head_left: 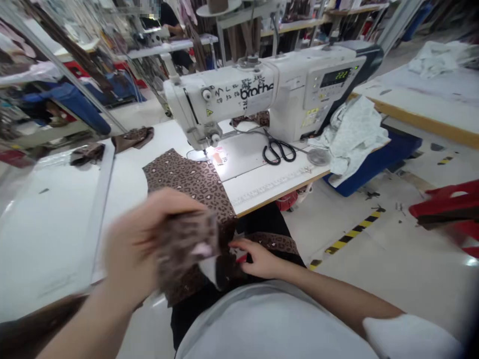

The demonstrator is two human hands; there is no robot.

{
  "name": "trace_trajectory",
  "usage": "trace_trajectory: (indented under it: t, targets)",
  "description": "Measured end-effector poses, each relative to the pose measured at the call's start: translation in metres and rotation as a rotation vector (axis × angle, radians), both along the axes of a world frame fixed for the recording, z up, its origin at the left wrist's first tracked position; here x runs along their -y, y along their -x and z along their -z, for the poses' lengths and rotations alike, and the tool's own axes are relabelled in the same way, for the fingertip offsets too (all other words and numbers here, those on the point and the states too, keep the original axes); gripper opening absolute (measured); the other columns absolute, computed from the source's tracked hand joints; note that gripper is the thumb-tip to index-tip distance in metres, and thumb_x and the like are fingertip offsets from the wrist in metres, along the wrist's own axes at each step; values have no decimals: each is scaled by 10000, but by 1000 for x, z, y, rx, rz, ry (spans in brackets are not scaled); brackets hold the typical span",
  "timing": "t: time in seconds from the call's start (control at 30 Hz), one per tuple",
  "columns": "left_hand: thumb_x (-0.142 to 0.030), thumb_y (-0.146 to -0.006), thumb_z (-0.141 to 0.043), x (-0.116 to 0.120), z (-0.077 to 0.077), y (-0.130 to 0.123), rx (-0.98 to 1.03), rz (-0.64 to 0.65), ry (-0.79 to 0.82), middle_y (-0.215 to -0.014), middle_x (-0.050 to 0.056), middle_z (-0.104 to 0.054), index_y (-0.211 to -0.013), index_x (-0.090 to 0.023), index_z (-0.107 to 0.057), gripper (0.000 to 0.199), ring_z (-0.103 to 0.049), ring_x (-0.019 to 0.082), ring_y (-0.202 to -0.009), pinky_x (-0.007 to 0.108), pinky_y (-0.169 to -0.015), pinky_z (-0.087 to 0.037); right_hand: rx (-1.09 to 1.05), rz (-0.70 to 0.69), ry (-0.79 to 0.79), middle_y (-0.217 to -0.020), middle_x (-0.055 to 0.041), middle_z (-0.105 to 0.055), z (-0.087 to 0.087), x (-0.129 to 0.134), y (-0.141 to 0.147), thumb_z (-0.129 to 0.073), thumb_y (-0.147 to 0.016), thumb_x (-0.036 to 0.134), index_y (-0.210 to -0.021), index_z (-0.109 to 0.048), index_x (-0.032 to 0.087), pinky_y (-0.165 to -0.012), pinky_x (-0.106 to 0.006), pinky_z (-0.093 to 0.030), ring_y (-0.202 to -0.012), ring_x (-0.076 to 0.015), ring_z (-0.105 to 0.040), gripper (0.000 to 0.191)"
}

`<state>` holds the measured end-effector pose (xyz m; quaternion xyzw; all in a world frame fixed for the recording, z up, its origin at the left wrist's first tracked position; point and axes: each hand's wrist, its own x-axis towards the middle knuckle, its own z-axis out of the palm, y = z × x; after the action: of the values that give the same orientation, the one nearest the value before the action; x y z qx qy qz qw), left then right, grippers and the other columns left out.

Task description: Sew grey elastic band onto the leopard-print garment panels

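Observation:
My left hand, raised in front and blurred, is closed around a bunched piece of brown leopard-print fabric. Pale marks show on that print. Lower down, over my lap, my right hand has its finger and thumb curled at the dark edge of the fabric; the exact grip is partly hidden. A flat leopard-print panel lies on the sewing table, its top edge close to the needle of the white sewing machine. Another leopard-print strip rests across my lap.
Black-handled scissors lie on the machine bed. White printed cloth hangs over a blue bin at right. Brown fabric scraps lie on the table's far left. A co-worker's arm shows behind. Yellow-black tape marks the floor.

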<state>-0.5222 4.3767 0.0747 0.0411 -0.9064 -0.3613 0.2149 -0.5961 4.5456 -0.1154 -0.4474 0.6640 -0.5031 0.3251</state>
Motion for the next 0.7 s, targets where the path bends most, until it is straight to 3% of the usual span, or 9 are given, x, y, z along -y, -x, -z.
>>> trace_trajectory:
  t: [0.1,0.2,0.33,0.43,0.57,0.63,0.7]
  targets:
    - [-251,-747,-633,-2,17,18,82,38,-151,-753,-9,-627,-836,-200,-610,105,-590,127,-663,219,-588,-469,121,-98,88,-1263,-97,-494,-40,-1,15,-645,-686,144,-1254,-456,177,-958,-365,-390,-1130,-224,-474,600]
    - [-244,-793,-560,8,36,37,93,-40,-285,-761,-2,-620,-840,-173,-580,88,-570,123,-666,211,-595,-449,303,-16,45,-958,-64,-637,-53,9,15,-575,-795,289,-1018,-580,140,-799,-327,-475,-859,-184,-593,268]
    - [-416,-861,-421,51,50,69,110,-182,-286,-747,20,-623,-850,-143,-580,316,-552,137,-640,221,-568,-421,315,153,1,-742,-3,-603,-23,14,9,-471,-861,309,-902,-533,166,-649,-266,-463,-675,-144,-561,162]
    - [-448,-863,-369,88,61,99,207,-225,-103,-775,49,-639,-851,-122,-593,396,-569,169,-660,249,-582,-429,137,268,-18,-673,11,-518,3,15,13,-494,-851,320,-766,-535,169,-594,-245,-422,-637,-139,-493,178]
    - [-331,-787,-509,115,82,133,261,-224,128,-790,63,-624,-785,-133,-604,220,-557,205,-747,296,-700,-432,-41,415,54,-904,-65,-546,19,26,27,-567,-807,316,-736,-625,166,-816,-326,-409,-920,-223,-496,175]
    - [-271,-769,-532,118,92,141,256,-188,207,-840,76,-606,-791,-139,-600,150,-545,218,-822,315,-780,-419,-54,383,66,-910,-70,-565,22,32,33,-599,-784,318,-716,-646,173,-838,-346,-401,-942,-237,-501,167]
    - [-247,-802,-491,117,101,140,246,-155,261,-892,90,-587,-824,-140,-593,150,-531,224,-885,324,-826,-405,-13,271,45,-797,-48,-589,23,33,35,-601,-784,327,-696,-650,176,-747,-323,-428,-813,-211,-540,181]
